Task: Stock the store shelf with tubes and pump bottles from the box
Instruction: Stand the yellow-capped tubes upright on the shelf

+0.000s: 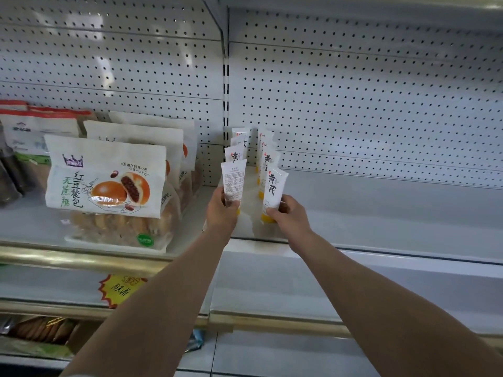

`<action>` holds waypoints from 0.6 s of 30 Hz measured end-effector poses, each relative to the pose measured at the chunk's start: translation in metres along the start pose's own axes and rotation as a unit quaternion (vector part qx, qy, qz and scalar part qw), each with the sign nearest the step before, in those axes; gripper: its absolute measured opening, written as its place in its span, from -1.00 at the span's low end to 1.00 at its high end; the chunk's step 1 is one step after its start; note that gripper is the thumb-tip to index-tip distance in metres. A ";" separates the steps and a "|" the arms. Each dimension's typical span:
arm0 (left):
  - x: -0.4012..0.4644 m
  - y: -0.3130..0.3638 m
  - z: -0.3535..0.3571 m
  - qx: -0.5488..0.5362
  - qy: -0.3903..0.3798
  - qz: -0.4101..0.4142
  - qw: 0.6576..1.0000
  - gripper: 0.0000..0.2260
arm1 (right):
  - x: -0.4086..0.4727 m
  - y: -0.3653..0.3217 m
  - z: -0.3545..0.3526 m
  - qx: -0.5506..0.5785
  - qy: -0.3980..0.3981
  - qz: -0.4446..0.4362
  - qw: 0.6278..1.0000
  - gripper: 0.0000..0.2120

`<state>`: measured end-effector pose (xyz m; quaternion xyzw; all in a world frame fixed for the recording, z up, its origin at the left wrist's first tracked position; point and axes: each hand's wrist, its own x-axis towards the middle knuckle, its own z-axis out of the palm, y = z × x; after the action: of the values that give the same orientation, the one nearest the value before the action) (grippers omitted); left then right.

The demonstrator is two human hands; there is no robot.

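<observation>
Left hand [221,206] and right hand [285,213] each grasp a tube [233,183] cap-down, fronting two rows on the shelf [381,213]. More tubes [241,144] file toward twelve o'clock; bread bags [106,175] sit at nine. No box in view.

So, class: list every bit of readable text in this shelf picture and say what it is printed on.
"黄芪": tube held by the right hand, and tubes behind it.
"红豆餐包" and "无蔗糖": front bread bag.
Fine print on the left hand's tube: too small.
Yellow price burst, grey pouch: blurred.
</observation>
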<state>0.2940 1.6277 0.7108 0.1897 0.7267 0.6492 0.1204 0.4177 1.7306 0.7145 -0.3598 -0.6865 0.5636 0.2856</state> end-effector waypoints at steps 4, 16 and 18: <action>-0.003 0.001 0.002 0.003 0.010 -0.006 1.000 -0.66 | -0.001 -0.001 -0.003 -0.012 -0.005 -0.007 1.000 -0.54; -0.029 0.007 0.012 0.000 0.133 -0.086 0.987 -0.29 | -0.008 0.000 -0.024 -0.012 -0.026 0.039 0.999 -0.22; -0.041 0.014 0.016 0.015 0.185 -0.081 0.979 -0.34 | -0.012 0.001 -0.035 0.003 -0.038 0.044 0.998 -0.23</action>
<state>0.3392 1.6259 0.7192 0.0085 0.7588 0.6504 0.0327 0.4524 1.7411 0.7208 -0.3677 -0.6785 0.5908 0.2353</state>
